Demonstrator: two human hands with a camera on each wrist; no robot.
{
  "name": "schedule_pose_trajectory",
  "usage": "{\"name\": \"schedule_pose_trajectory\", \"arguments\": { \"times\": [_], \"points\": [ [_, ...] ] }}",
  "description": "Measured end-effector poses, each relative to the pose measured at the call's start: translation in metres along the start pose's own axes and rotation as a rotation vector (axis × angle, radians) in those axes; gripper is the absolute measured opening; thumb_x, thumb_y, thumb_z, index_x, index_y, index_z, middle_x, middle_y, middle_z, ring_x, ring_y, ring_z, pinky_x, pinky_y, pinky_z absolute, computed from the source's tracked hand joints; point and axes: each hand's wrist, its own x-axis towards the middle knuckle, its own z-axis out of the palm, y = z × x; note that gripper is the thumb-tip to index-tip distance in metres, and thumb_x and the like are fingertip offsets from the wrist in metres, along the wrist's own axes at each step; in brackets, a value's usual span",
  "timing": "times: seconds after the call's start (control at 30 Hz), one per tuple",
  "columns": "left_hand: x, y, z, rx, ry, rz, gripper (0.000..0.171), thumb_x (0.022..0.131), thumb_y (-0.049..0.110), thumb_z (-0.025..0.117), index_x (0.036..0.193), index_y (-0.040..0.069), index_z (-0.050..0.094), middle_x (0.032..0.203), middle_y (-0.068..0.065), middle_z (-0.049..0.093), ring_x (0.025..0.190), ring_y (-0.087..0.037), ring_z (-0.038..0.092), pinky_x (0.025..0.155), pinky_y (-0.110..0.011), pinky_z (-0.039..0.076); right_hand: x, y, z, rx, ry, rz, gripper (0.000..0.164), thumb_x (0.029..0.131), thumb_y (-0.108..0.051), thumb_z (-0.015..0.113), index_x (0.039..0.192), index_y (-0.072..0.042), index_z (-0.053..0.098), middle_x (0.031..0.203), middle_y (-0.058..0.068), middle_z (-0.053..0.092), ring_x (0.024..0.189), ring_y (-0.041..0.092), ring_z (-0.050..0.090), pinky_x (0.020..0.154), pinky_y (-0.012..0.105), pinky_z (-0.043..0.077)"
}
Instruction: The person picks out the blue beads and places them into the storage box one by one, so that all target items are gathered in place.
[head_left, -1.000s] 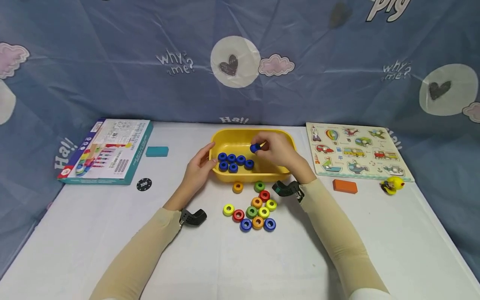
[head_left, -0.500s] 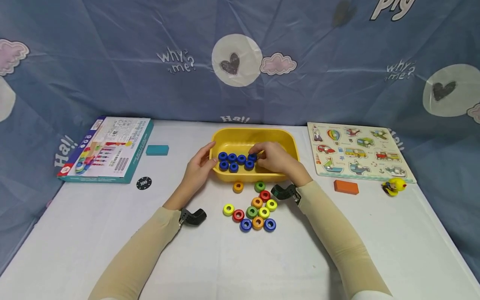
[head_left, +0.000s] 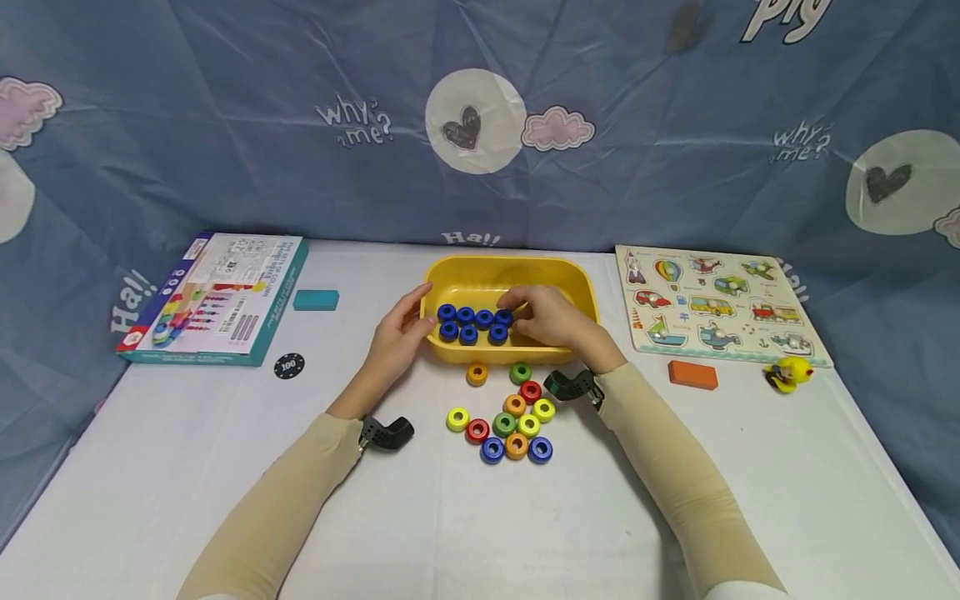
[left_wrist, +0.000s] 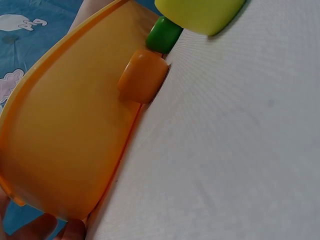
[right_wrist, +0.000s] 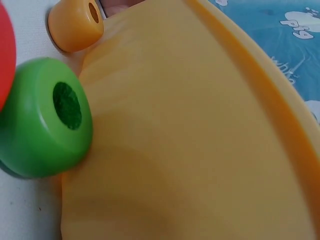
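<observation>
A yellow plastic tub [head_left: 510, 355] stands at the middle of the table. My left hand [head_left: 396, 335] holds its left end, thumb at the rim; fingertips [left_wrist: 37, 227] show against that end in the left wrist view. Inside the tub my right hand [head_left: 553, 317] pinches a blue bead [head_left: 503, 318] at the right end of the back row. Several other blue beads [head_left: 466, 316] lie beside it in two short rows. The tub's wall hides the right hand in the right wrist view.
Several loose beads lie before the tub, among them an orange bead [head_left: 477, 374] and a green bead [right_wrist: 45, 120] close to its wall. A boxed toy [head_left: 217, 300], teal block [head_left: 316, 300] and black chip [head_left: 288, 366] are left; a puzzle board [head_left: 720, 304], orange block [head_left: 692, 374] and duck [head_left: 787, 374] right.
My right hand has lowered the blue bead into the tub and brought it to the end of the back row. The left hand stays at the tub's end.
</observation>
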Motion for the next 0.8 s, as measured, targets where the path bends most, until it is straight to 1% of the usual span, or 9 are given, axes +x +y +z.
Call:
{"name": "schedule_pose_trajectory", "arguments": {
  "times": [0.3,0.4,0.43,0.5,0.6,0.67,0.7,0.77,0.8],
  "points": [
    [0.002,0.001,0.0,0.003,0.0,0.002,0.054,0.096,0.009,0.053,0.148,0.005,0.039,0.154,-0.015,0.037,0.139,-0.032,0.042,0.114,-0.041,0.04,0.001,0.001,-0.002,0.015,-0.001,0.004,0.035,0.086,-0.001,0.066,0.12,-0.01,0.066,0.117,0.01,0.068,0.097,0.024,0.068,0.089,0.037,0.058],
    [0.002,-0.001,0.0,0.0,-0.006,0.002,0.054,0.096,0.009,0.052,0.149,0.005,0.038,0.155,-0.014,0.036,0.14,-0.031,0.041,0.114,-0.04,0.04,-0.004,-0.001,-0.004,0.02,0.046,-0.042,0.035,0.087,-0.002,0.063,0.121,-0.008,0.065,0.117,0.011,0.068,0.095,0.023,0.068,0.087,0.036,0.059],
    [0.001,-0.001,0.0,-0.001,-0.009,0.0,0.055,0.096,0.009,0.052,0.149,0.006,0.038,0.156,-0.014,0.035,0.14,-0.03,0.041,0.114,-0.039,0.04,-0.007,-0.004,-0.005,0.026,0.074,-0.071,0.034,0.087,-0.002,0.063,0.12,-0.007,0.065,0.117,0.011,0.068,0.093,0.022,0.068,0.086,0.035,0.059],
    [0.0,-0.002,0.0,-0.002,-0.009,-0.009,0.055,0.097,0.009,0.052,0.149,0.007,0.038,0.157,-0.012,0.034,0.14,-0.03,0.041,0.113,-0.038,0.041,-0.017,-0.015,-0.006,0.054,0.134,-0.161,0.032,0.086,-0.002,0.062,0.118,-0.004,0.066,0.113,0.012,0.069,0.088,0.02,0.068,0.081,0.033,0.059],
    [-0.001,-0.002,0.0,-0.008,-0.006,-0.016,0.055,0.096,0.008,0.052,0.149,0.007,0.038,0.157,-0.012,0.033,0.14,-0.031,0.041,0.113,-0.038,0.041,-0.038,-0.037,-0.007,0.072,0.185,-0.346,0.028,0.085,-0.005,0.064,0.112,-0.003,0.069,0.107,0.011,0.072,0.081,0.016,0.067,0.074,0.03,0.06],
    [-0.001,-0.002,0.0,-0.014,-0.004,-0.013,0.055,0.096,0.007,0.053,0.149,0.006,0.038,0.157,-0.013,0.033,0.14,-0.031,0.041,0.113,-0.038,0.041,-0.054,-0.05,-0.003,0.058,0.168,-0.46,0.025,0.085,-0.007,0.065,0.109,-0.004,0.07,0.103,0.008,0.072,0.079,0.012,0.066,0.07,0.027,0.06],
    [-0.001,-0.002,0.001,-0.018,-0.004,-0.009,0.055,0.096,0.007,0.053,0.149,0.006,0.038,0.157,-0.013,0.033,0.14,-0.031,0.041,0.113,-0.038,0.04,-0.062,-0.055,-0.001,0.045,0.145,-0.502,0.024,0.085,-0.008,0.066,0.108,-0.006,0.07,0.101,0.006,0.072,0.078,0.01,0.065,0.07,0.025,0.059],
    [-0.001,-0.002,0.001,-0.021,-0.006,-0.002,0.054,0.096,0.007,0.053,0.149,0.005,0.038,0.157,-0.014,0.034,0.14,-0.031,0.04,0.113,-0.039,0.04,-0.078,-0.06,0.005,0.006,0.091,-0.55,0.022,0.086,-0.01,0.065,0.107,-0.009,0.07,0.101,0.001,0.072,0.078,0.006,0.061,0.069,0.023,0.058],
    [-0.001,-0.001,0.001,-0.019,-0.007,-0.002,0.054,0.096,0.007,0.053,0.149,0.005,0.038,0.156,-0.014,0.034,0.14,-0.031,0.041,0.114,-0.038,0.04,-0.086,-0.061,0.008,-0.006,0.058,-0.552,0.021,0.086,-0.011,0.065,0.107,-0.01,0.07,0.1,0.0,0.071,0.079,0.005,0.06,0.069,0.022,0.058]
  ]
}}
